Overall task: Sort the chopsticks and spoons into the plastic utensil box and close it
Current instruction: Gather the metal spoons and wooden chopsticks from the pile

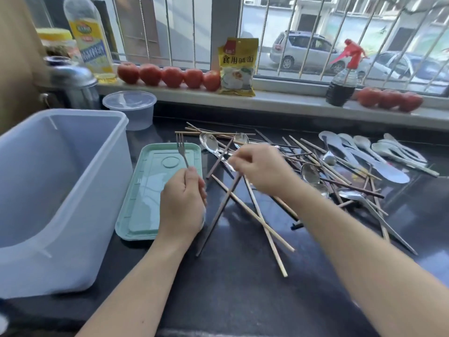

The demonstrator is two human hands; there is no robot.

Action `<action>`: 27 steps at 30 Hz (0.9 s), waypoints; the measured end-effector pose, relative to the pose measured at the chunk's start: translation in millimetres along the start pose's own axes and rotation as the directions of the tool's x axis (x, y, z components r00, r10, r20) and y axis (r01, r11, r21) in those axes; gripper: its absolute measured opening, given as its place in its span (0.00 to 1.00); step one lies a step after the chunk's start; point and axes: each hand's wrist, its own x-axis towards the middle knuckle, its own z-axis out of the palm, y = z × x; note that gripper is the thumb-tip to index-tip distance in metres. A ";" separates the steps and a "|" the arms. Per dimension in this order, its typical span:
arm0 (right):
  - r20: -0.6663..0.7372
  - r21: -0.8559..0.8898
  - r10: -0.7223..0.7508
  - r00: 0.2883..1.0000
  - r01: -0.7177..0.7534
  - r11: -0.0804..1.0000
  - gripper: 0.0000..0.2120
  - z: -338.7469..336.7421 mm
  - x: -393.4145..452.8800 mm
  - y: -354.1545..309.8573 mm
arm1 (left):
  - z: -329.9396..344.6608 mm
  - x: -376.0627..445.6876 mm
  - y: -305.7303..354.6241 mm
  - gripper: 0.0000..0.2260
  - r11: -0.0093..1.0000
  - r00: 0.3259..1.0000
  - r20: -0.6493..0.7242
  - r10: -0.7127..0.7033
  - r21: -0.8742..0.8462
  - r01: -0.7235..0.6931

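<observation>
Barely begun: the box (60, 190) looks empty, chopsticks (252, 215) and spoons (311, 171) litter the counter (243, 288), the left hand (182, 203) grips a fork (181, 149), and the right hand (262, 169) pinches a blurred spoon handle.

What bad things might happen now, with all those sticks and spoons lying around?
1. The chopsticks lie crossed in a loose pile; pulling one out with the right hand could flick others toward the counter's near edge.
2. The left hand grips a fork, tines up; it might end up in the box with the spoons.
3. The green lid lies under the left hand and could get knocked.
</observation>
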 end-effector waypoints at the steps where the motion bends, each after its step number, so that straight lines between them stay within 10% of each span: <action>1: -0.093 -0.081 0.078 0.993 -0.086 0.993 0.07 -11.3 22.8 19.1 | -0.1 0.8 -0.3 0.20 0.999 1.000 -0.001 -0.017 -0.034 0.017; 6: -0.160 -0.396 0.368 0.916 -0.401 0.826 0.09 -34.3 85.0 102.7 | 0.3 2.6 -3.4 0.19 0.999 1.000 0.006 -0.008 -0.048 0.008; 19: -0.139 -0.720 0.194 0.971 -0.233 0.654 0.10 -25.9 94.5 117.3 | -3.9 2.8 -2.3 0.19 0.997 0.999 0.029 -0.039 -0.066 0.041; 27: -0.462 -0.187 0.271 0.845 -0.391 0.901 0.05 -59.3 74.4 93.8 | -5.9 2.7 -0.5 0.19 0.991 0.999 0.013 -0.043 -0.124 0.045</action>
